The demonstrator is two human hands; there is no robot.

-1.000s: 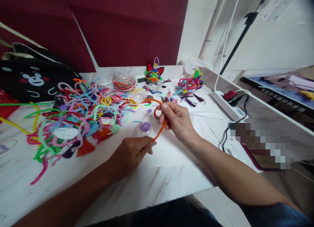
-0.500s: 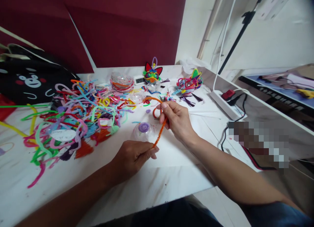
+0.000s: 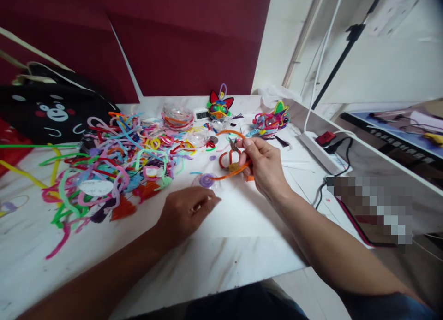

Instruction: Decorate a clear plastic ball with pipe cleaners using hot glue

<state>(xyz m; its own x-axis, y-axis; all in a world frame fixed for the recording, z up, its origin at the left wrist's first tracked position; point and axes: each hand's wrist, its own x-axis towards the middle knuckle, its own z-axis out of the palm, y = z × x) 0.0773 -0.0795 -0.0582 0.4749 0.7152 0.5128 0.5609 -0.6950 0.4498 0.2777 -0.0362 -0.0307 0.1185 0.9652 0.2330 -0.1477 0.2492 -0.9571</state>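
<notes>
My right hand [image 3: 265,165] pinches an orange pipe cleaner [image 3: 230,174] near its middle. One end curves up and left; the other reaches down-left over a clear plastic ball [image 3: 217,186] bearing a purple coil [image 3: 206,180]. Below the ball, my left hand [image 3: 185,211] hovers apart from the pipe cleaner, fingers curled, thumb and forefinger close together, nothing visible between them. Scissors with orange handles [image 3: 224,160] lie beside my right fingers, partly covered.
A tangled heap of coloured pipe cleaners [image 3: 104,168] spreads on the left, before a black bag [image 3: 51,112]. Behind stand two decorated figures [image 3: 219,108] and a small digital clock [image 3: 200,114]. A power strip [image 3: 325,151] lies right, by a raised panel.
My left hand has let go of the orange pipe cleaner, whose freed end has swung up and left. My right hand has shifted slightly right, uncovering more of the scissors. The view has shifted slightly.
</notes>
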